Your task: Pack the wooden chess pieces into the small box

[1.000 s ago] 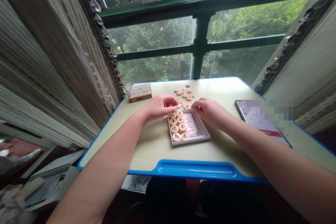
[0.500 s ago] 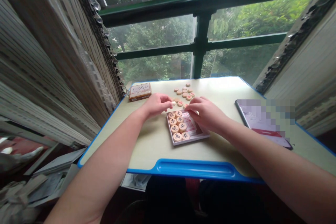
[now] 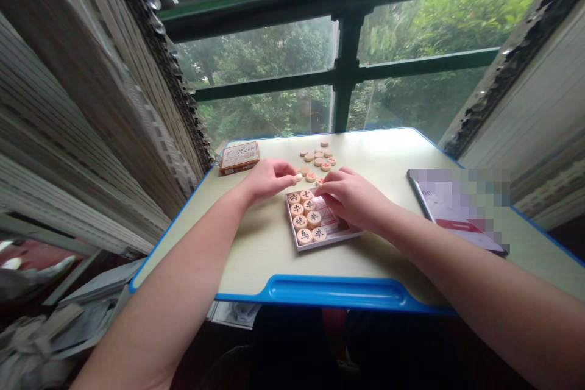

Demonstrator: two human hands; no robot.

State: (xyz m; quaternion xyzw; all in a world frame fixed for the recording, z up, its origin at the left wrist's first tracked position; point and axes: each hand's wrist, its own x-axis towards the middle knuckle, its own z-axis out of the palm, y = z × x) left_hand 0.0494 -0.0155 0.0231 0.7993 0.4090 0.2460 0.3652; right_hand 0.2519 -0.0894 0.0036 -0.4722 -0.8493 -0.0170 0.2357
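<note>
Wooden xiangqi pieces fill the left part of a shallow white tray [image 3: 292, 242], standing in two columns with dark characters facing up. Its right part shows a red-lined paper grid [image 3: 337, 225], partly under my right hand [image 3: 351, 198]. Those fingers rest over the tray's far edge, close to a red-marked piece [image 3: 320, 181], and hold nothing I can see. My left hand [image 3: 269, 180] pinches a pale piece [image 3: 298, 177] between finger and thumb. Beyond both hands lies a loose cluster of wooden pieces [image 3: 317, 158].
The pale desk [image 3: 365, 152] has a blue rim and a blue groove [image 3: 336, 292] along its near edge. A small cardboard box [image 3: 239, 156] lies at the far left. A phone or tablet [image 3: 457, 210] with a blurred screen lies at right. Behind stands a green-framed window.
My left hand has drawn a piece leftward from near the tray's far edge. My right hand has slid left over the tray, covering more of the grid. The view has tilted slightly.
</note>
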